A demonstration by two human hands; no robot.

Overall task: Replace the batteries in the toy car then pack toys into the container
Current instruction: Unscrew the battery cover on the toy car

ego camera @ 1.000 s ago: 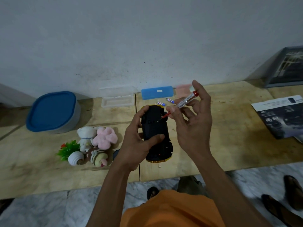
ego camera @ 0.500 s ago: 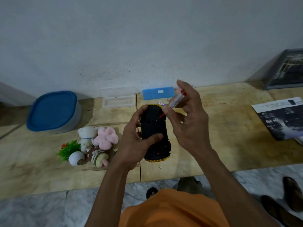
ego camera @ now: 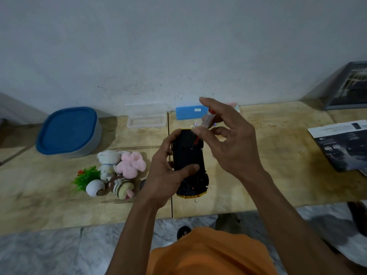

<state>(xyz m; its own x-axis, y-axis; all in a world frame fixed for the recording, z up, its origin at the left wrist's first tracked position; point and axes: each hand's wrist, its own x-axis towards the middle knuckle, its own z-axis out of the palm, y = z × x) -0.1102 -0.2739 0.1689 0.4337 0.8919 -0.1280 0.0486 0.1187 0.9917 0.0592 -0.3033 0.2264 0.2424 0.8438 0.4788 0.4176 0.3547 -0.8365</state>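
Note:
The toy car point(ego camera: 188, 155) is upside down, its black underside facing me and a yellow rim at both ends. My left hand point(ego camera: 166, 173) grips it from the left, thumb across the underside. My right hand point(ego camera: 228, 139) pinches a small screwdriver point(ego camera: 205, 123) with a clear handle and red shaft, its tip down on the car's underside near the far end. A small battery point(ego camera: 196, 124) lies on the table just beyond the car. The container point(ego camera: 68, 132) with its blue lid on stands at the left. Small plush toys point(ego camera: 119, 169) sit in a cluster left of the car.
A clear plastic box point(ego camera: 146, 121) and a blue box point(ego camera: 188, 112) lie along the wall. A dark leaflet point(ego camera: 345, 143) lies at the right, with a framed picture point(ego camera: 351, 86) leaning on the wall. A tiny screw point(ego camera: 196, 200) lies by the car's near end. The table's front edge is close to me.
My right hand has turned the screwdriver more upright and shifted slightly left, fingers rotating on the handle. The left hand keeps the same hold on the car.

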